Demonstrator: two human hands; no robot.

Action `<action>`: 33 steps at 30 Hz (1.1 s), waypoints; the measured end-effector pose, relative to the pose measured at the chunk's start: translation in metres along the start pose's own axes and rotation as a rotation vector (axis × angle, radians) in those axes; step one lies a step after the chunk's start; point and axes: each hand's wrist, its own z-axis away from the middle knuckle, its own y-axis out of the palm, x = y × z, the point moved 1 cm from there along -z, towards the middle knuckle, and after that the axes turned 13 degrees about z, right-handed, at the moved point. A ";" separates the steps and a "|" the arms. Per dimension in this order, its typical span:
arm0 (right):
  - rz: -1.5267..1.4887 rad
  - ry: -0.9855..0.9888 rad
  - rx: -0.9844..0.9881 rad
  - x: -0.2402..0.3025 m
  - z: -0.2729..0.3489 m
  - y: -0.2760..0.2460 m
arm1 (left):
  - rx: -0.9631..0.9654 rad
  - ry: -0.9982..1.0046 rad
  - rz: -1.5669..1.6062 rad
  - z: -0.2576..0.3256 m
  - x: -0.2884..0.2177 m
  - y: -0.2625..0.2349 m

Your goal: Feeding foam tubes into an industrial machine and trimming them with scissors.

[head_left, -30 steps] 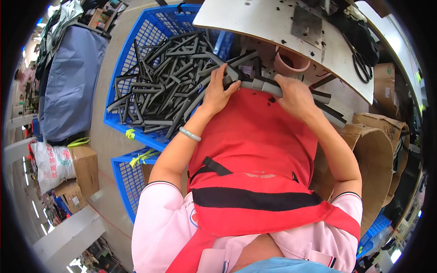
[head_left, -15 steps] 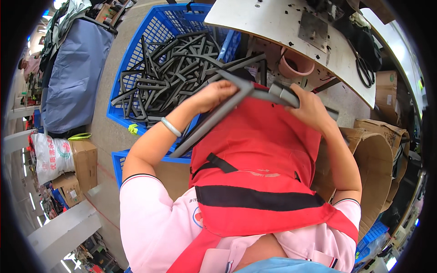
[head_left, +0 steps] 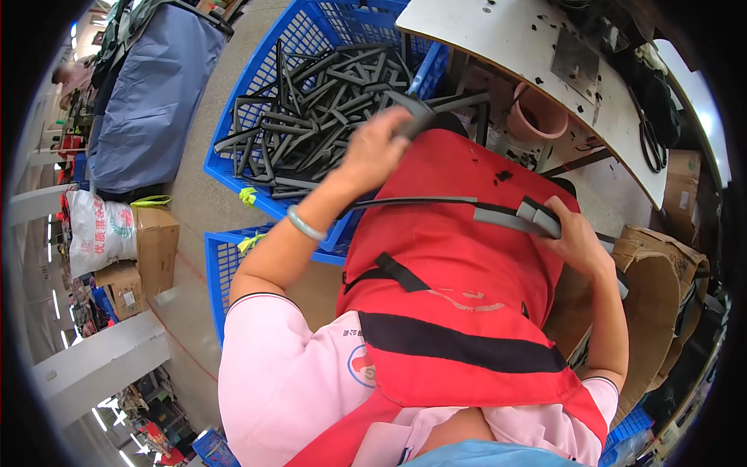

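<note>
My left hand (head_left: 377, 149), smeared by motion, is raised at the near right corner of a blue basket, closed on a grey angled rubber strip (head_left: 419, 115). My right hand (head_left: 574, 237) is closed around the right part of another grey rubber strip (head_left: 498, 216), thumb on top, over the red apron (head_left: 459, 171) on my lap. A short grey piece sits across this strip beside my right thumb. The strip's thin dark left part reaches my left forearm. Whether the two strips are joined I cannot tell.
The blue basket (head_left: 222, 167) holds many grey angled strips. A white table (head_left: 498, 35) at the far right bears a metal plate (head_left: 576, 66) and black scissors (head_left: 652, 148). Below stands a pink bucket (head_left: 537, 117). An open carton (head_left: 650, 288) is at my right; black scraps lie on the apron.
My left hand has moved up and right with the grey corner, away from my lap. My right hand has come lower and right with its strip. The view has shifted slightly.
</note>
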 end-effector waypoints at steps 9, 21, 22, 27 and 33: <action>-0.044 -0.082 -0.081 0.004 0.015 -0.036 | 0.869 -0.117 0.456 -0.001 -0.045 0.078; 0.037 -0.024 -0.567 -0.024 0.011 -0.107 | 0.880 -0.268 0.505 -0.134 -0.174 0.053; 0.062 0.002 -0.540 -0.028 0.010 -0.116 | 0.812 -0.172 0.436 -0.141 -0.179 0.056; -0.031 0.072 -0.647 -0.057 -0.010 -0.145 | 0.411 0.423 0.012 -0.176 -0.199 0.076; -0.010 0.128 -0.638 -0.079 -0.035 -0.154 | 0.448 0.199 0.219 -0.217 -0.185 0.095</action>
